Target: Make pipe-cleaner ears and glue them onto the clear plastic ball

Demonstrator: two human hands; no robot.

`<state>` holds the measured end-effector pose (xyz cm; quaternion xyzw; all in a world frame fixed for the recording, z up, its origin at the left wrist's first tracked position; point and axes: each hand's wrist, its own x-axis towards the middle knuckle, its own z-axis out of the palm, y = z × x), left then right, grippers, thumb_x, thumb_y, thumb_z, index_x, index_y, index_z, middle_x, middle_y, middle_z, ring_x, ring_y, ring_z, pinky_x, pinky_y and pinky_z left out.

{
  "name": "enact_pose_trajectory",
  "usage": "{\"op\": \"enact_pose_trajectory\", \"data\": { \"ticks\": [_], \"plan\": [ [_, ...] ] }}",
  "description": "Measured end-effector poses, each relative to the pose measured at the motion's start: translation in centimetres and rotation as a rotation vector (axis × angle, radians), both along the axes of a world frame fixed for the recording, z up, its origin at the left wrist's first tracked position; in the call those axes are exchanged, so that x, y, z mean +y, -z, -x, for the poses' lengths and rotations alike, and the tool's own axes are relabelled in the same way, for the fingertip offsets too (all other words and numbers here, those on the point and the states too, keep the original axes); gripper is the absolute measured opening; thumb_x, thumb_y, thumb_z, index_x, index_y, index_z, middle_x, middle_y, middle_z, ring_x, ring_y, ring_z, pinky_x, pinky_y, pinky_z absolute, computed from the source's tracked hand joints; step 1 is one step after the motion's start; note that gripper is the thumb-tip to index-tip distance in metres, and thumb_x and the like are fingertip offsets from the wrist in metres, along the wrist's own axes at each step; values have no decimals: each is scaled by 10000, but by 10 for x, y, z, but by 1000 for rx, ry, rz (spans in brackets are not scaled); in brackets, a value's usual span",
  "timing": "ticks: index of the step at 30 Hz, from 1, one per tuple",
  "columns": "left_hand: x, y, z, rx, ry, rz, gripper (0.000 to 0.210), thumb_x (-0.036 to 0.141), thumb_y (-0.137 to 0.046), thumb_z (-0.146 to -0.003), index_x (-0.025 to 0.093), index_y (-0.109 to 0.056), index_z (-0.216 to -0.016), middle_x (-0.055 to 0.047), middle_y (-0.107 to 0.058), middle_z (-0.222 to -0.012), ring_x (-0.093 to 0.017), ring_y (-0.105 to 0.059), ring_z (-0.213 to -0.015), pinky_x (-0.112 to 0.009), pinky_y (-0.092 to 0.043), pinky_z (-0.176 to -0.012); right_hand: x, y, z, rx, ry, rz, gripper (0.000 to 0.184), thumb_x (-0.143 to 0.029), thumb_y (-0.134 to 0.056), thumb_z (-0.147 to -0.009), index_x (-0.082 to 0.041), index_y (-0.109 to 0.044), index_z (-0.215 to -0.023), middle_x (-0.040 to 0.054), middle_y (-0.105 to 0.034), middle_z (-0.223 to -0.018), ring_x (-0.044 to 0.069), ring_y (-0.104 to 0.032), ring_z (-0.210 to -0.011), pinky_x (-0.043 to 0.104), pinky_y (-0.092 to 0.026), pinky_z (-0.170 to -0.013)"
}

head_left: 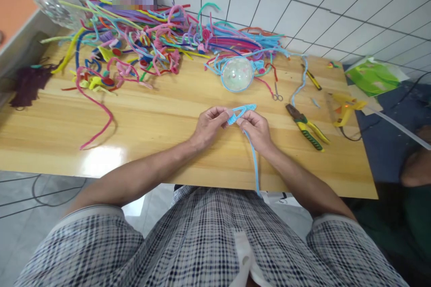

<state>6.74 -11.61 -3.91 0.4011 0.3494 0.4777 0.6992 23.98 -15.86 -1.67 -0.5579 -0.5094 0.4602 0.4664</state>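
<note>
Between my two hands is a light blue pipe cleaner (pixel 248 107), bent into a narrow triangular loop with tightly wound parts at its ends. My left hand (pixel 215 122) pinches the wound left end between thumb and fingers. Pressed against the loop's lower side, my right hand (pixel 256 130) grips the same pipe cleaner. A long straight tail of it hangs from under my right hand past the table's front edge. Just beyond my hands stands a clear round bowl-like piece (pixel 237 73) with a light blue rim.
A large heap of coloured pipe cleaners (pixel 161 31) lies along the tiled wall. To the right are pliers (pixel 306 128), small scissors (pixel 276 94), a utility knife (pixel 311 77) and a yellow glue gun (pixel 346 108). One pink pipe cleaner (pixel 101 104) curves at left. A person's arm (pixel 417 161) shows at far right.
</note>
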Motion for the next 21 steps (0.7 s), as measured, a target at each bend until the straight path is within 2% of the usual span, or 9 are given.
{"op": "enact_pose_trajectory", "data": {
  "ticks": [14,18,21],
  "plan": [
    [-1,-1,1,27,10,-49,447,572,-1015,-753,192,-786,-801,13,-702,-724,-107,-563,-651,-268,-503,-658,-1,4,1,-20,-8,-4,319,-511,-804,-861,-255,-635,-773,-66,-519,-621,118,-404,-588,303,-307,-582],
    [-1,0,1,28,39,-62,532,673,-1016,-743,198,-782,-790,12,-698,-710,-109,-564,-649,-269,-507,-661,-1,4,0,-26,6,-7,274,-448,-784,-839,-257,-609,-750,-62,-540,-631,117,-415,-594,305,-319,-593],
    [1,2,1,9,57,-57,629,798,-945,-778,199,-754,-769,-3,-695,-709,-122,-585,-661,-274,-505,-650,0,4,-1,-30,10,-18,267,-436,-774,-833,-262,-594,-742,-62,-543,-628,118,-406,-597,304,-325,-596]
  ]
}}
